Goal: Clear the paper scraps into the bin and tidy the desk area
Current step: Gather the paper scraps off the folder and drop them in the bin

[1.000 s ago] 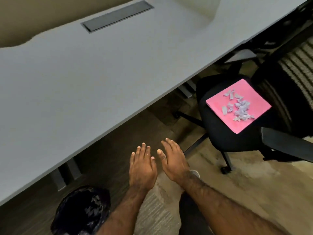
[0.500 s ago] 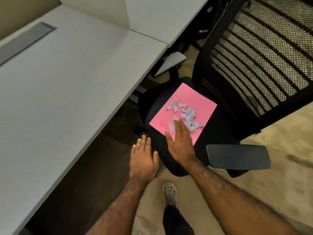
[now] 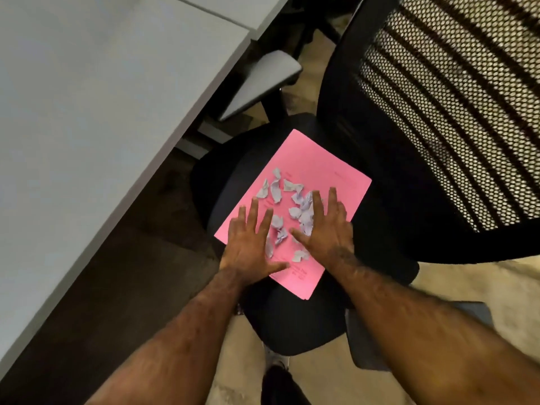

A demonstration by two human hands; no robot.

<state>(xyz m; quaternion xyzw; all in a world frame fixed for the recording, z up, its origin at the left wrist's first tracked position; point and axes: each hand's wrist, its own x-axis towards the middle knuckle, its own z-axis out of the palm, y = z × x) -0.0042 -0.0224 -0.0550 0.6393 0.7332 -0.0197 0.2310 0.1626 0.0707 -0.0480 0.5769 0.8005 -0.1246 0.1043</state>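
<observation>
Both grips wide, L hand (image 3: 251, 247) & R hand (image 3: 327, 232) flat over scraps (image 3: 287, 206) on pink folder (image 3: 330, 168), chair seat (image 3: 292, 317) beside desk (image 3: 102, 97).

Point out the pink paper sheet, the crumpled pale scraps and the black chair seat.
Pink paper sheet (image 3: 327, 168): head view, bare upper area.
Crumpled pale scraps (image 3: 275, 192): head view, one upper scrap.
Black chair seat (image 3: 292, 323): head view, front cushion.

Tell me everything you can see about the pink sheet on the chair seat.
The pink sheet looks like thin paper or card, rectangular, lying flat and turned cornerwise on the black chair seat. Faint print shows near its nearest edge. Crumpled pale paper scraps are scattered across its middle. The left hand and right hand are spread open over its nearer half.
</observation>
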